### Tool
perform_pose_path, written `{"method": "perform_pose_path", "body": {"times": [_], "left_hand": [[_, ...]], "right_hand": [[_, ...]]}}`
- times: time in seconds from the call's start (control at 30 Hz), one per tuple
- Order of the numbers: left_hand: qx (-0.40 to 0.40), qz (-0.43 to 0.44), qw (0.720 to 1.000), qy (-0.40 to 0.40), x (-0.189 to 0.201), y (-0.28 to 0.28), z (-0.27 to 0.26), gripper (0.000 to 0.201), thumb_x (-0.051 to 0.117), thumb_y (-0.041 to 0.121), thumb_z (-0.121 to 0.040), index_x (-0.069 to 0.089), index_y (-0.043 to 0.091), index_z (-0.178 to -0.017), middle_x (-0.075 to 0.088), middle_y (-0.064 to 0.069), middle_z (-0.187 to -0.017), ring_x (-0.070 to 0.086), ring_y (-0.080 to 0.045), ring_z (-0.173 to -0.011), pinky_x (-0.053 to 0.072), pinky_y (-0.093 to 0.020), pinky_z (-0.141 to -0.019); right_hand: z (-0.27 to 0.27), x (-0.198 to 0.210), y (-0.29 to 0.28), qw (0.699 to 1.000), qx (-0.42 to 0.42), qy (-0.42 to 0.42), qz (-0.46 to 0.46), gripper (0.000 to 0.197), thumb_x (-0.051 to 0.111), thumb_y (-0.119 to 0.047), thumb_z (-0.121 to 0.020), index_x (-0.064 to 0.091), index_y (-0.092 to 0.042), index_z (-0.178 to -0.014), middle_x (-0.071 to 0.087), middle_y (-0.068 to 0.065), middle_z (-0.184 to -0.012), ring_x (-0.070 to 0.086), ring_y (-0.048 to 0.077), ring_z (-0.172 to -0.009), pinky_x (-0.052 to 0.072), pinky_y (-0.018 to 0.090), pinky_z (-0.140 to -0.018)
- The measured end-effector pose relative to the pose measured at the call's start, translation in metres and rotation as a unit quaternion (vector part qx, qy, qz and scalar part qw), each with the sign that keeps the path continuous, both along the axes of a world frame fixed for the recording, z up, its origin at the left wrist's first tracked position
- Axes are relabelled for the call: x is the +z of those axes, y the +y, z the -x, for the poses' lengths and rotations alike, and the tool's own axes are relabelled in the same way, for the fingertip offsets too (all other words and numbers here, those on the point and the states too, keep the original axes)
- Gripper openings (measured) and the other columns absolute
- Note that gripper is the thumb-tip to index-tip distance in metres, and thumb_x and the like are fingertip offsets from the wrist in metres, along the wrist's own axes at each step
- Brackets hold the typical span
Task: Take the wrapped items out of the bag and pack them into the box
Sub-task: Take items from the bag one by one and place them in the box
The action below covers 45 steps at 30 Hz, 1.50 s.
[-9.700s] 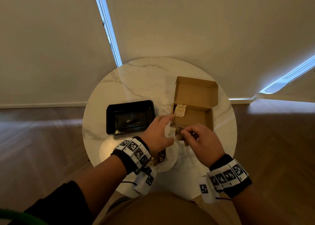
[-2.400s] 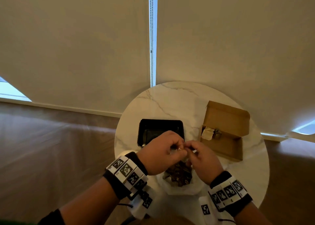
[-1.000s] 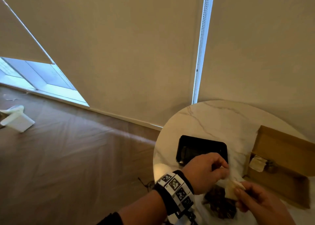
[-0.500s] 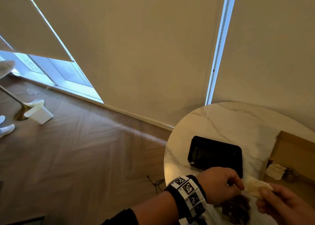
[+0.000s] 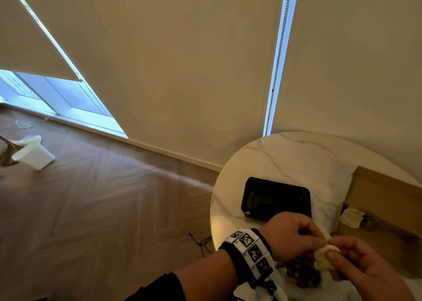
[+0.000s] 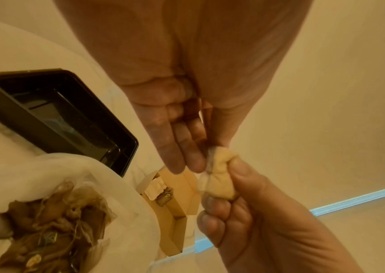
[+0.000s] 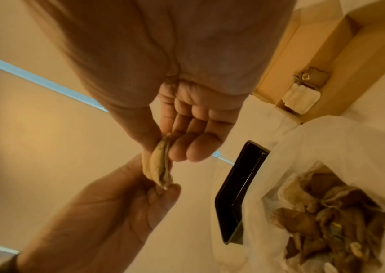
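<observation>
Both the left hand [image 5: 294,239] and right hand [image 5: 363,268] pinch one pale wrapped item [image 5: 325,256] above the open bag [image 6: 53,218], black tray [image 5: 276,198] beyond, cardboard box [image 5: 383,200] far right.

We are pinching a small cream wrapped item [image 6: 219,177] between both hands, left hand [image 6: 182,118] from above, right hand [image 6: 268,232] from below. Beneath, the white bag [image 6: 88,173] is lying open beside the black tray [image 6: 53,110], with the cardboard box [image 6: 175,208] holding two wrapped pieces.
</observation>
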<state>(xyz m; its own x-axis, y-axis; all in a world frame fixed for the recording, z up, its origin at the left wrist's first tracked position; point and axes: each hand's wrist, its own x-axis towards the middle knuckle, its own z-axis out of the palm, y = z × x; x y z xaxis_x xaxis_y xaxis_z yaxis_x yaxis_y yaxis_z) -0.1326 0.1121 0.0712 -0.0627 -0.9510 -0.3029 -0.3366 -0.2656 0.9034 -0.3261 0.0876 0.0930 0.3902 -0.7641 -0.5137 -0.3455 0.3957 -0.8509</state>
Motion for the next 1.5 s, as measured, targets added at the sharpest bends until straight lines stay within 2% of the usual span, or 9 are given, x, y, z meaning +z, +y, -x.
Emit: {"method": "perform_pose_path", "body": {"times": [0.1, 0.17, 0.37, 0.5, 0.57, 0.83, 1.03, 1.17, 1.5], "left_hand": [[-0.011, -0.001, 1.000, 0.000, 0.001, 0.002, 0.007, 0.028, 0.069, 0.034, -0.097, 0.077, 0.010, -0.106, 0.067, 0.007, -0.084, 0.061, -0.003, -0.076, 0.055, -0.028, -0.082], [-0.034, -0.011, 0.999, -0.011, 0.002, 0.003, 0.008, 0.033, 0.068, 0.040, -0.096, 0.078, 0.011, -0.106, 0.069, 0.004, -0.085, 0.061, -0.005, -0.073, 0.053, -0.026, -0.076], [-0.069, -0.017, 0.996, -0.047, -0.005, 0.006, 0.005, 0.026, 0.062, 0.028, -0.100, 0.077, 0.015, -0.117, 0.075, 0.001, -0.103, 0.065, -0.006, -0.091, 0.055, -0.028, -0.089], [-0.099, 0.027, 0.989, -0.111, -0.010, 0.004, 0.008, 0.027, 0.059, 0.025, -0.101, 0.071, 0.022, -0.125, 0.073, 0.001, -0.116, 0.066, -0.009, -0.101, 0.055, -0.029, -0.092], [-0.089, 0.036, 0.988, -0.120, -0.015, 0.005, 0.012, 0.026, 0.059, 0.025, -0.101, 0.064, 0.027, -0.126, 0.072, 0.006, -0.113, 0.066, -0.008, -0.101, 0.056, -0.029, -0.092], [-0.091, 0.002, 0.986, -0.141, -0.029, 0.001, 0.021, 0.023, 0.064, 0.037, -0.098, 0.061, 0.033, -0.120, 0.070, 0.012, -0.111, 0.066, -0.004, -0.098, 0.057, -0.027, -0.090], [-0.139, -0.053, 0.964, -0.222, -0.042, 0.007, 0.004, 0.025, 0.060, 0.039, -0.099, 0.066, 0.031, -0.122, 0.069, 0.007, -0.118, 0.064, -0.011, -0.105, 0.053, -0.029, -0.094], [-0.179, -0.102, 0.945, -0.255, -0.052, 0.016, 0.001, 0.032, 0.058, 0.039, -0.100, 0.067, 0.026, -0.127, 0.069, 0.002, -0.125, 0.063, -0.018, -0.114, 0.052, -0.037, -0.101], [-0.174, -0.165, 0.942, -0.234, -0.064, 0.039, -0.014, 0.041, 0.054, 0.051, -0.100, 0.062, 0.029, -0.134, 0.063, 0.007, -0.135, 0.059, -0.014, -0.123, 0.047, -0.030, -0.105]], "right_hand": [[-0.001, -0.009, 0.002, 0.999, -0.025, 0.023, 0.039, 0.033, 0.083, -0.004, -0.079, 0.065, 0.005, -0.104, 0.074, 0.016, -0.070, 0.065, 0.037, -0.067, 0.051, 0.043, -0.068], [0.001, -0.014, 0.001, 0.997, -0.037, 0.043, 0.052, 0.013, 0.072, 0.001, -0.087, 0.066, 0.004, -0.099, 0.074, 0.017, -0.071, 0.066, 0.037, -0.069, 0.051, 0.039, -0.065], [0.003, -0.028, 0.003, 0.995, -0.058, 0.037, 0.076, 0.007, 0.072, 0.000, -0.087, 0.068, -0.001, -0.093, 0.074, 0.015, -0.073, 0.066, 0.031, -0.067, 0.054, 0.043, -0.067], [0.011, -0.043, 0.005, 0.990, -0.020, 0.037, 0.133, 0.020, 0.075, -0.014, -0.090, 0.073, -0.028, -0.104, 0.075, -0.005, -0.086, 0.069, 0.010, -0.072, 0.055, 0.024, -0.063], [0.019, -0.050, 0.005, 0.986, 0.002, 0.050, 0.158, 0.024, 0.075, -0.019, -0.090, 0.073, -0.035, -0.108, 0.073, -0.010, -0.090, 0.070, 0.010, -0.082, 0.057, 0.026, -0.072], [0.038, -0.062, 0.002, 0.965, 0.005, 0.133, 0.228, 0.013, 0.076, -0.021, -0.089, 0.074, -0.033, -0.083, 0.068, -0.012, -0.087, 0.060, 0.007, -0.081, 0.046, 0.018, -0.069], [0.078, -0.074, -0.076, 0.949, -0.121, 0.218, 0.192, 0.002, 0.072, -0.025, -0.094, 0.072, -0.023, -0.093, 0.070, -0.002, -0.093, 0.063, 0.019, -0.090, 0.044, 0.030, -0.074], [0.081, -0.114, -0.129, 0.944, -0.093, 0.284, 0.142, 0.009, 0.071, -0.027, -0.094, 0.073, -0.019, -0.095, 0.072, 0.006, -0.099, 0.059, 0.018, -0.083, 0.042, 0.031, -0.078], [0.052, -0.165, -0.190, 0.904, 0.012, 0.410, 0.123, 0.024, 0.057, -0.032, -0.101, 0.072, -0.017, -0.111, 0.071, 0.011, -0.111, 0.059, 0.026, -0.087, 0.051, 0.034, -0.078]]}}
